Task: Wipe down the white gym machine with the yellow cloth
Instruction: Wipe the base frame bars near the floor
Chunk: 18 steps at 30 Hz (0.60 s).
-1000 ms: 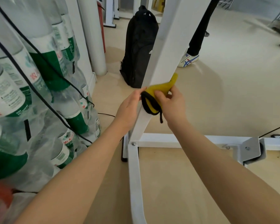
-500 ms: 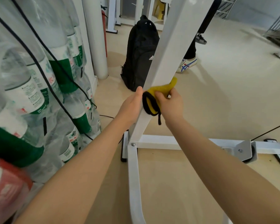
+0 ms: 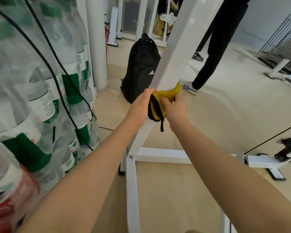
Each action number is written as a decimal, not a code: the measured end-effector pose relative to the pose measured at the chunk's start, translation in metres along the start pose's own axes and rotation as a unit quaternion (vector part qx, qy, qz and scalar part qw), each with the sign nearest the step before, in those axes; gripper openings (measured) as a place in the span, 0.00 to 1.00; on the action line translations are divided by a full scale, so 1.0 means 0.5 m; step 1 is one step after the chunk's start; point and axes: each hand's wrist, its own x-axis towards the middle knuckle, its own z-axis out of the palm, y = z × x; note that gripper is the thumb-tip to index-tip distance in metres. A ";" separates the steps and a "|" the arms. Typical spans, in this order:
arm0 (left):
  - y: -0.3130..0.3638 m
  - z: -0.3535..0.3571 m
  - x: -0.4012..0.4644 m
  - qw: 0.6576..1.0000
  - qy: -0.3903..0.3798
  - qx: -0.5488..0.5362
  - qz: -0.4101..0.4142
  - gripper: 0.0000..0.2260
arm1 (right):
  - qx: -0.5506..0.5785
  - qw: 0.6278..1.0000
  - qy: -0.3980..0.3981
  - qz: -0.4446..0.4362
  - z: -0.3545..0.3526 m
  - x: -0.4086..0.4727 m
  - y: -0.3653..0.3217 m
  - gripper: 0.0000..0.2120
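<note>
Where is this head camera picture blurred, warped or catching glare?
Head view: the stacked water bottles at the left edge are smeared and bulge from wide-angle distortion; a dark object at the right edge is blurred; the white gym machine shows a bright sheen along its slanted bar; the yellow cloth and both hands, left hand and right hand, are sharp.

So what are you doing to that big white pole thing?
A person is wiping the slanted white bar of a gym machine. The yellow cloth, edged in black, is wrapped round the bar. The right hand pinches the cloth against the bar, and the left hand holds the bar's other side right next to it. A black backpack stands on the floor behind, and packs of water bottles are stacked on the left.
</note>
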 end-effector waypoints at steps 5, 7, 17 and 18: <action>-0.002 -0.004 0.001 1.000 -0.005 0.007 -0.004 0.18 | -0.029 0.994 0.064 -0.090 -0.004 0.015 -0.008 0.06; -0.002 -0.004 0.004 1.000 -0.001 0.004 -0.003 0.17 | -0.051 0.994 0.041 -0.088 -0.002 0.018 0.005 0.05; 0.018 -0.002 0.033 0.998 -0.013 0.014 0.053 0.21 | -0.295 0.852 0.175 -0.395 0.008 0.047 0.055 0.31; 0.023 -0.003 0.036 0.999 -0.011 0.004 0.047 0.22 | -0.359 0.801 0.204 -0.433 -0.001 0.058 0.067 0.30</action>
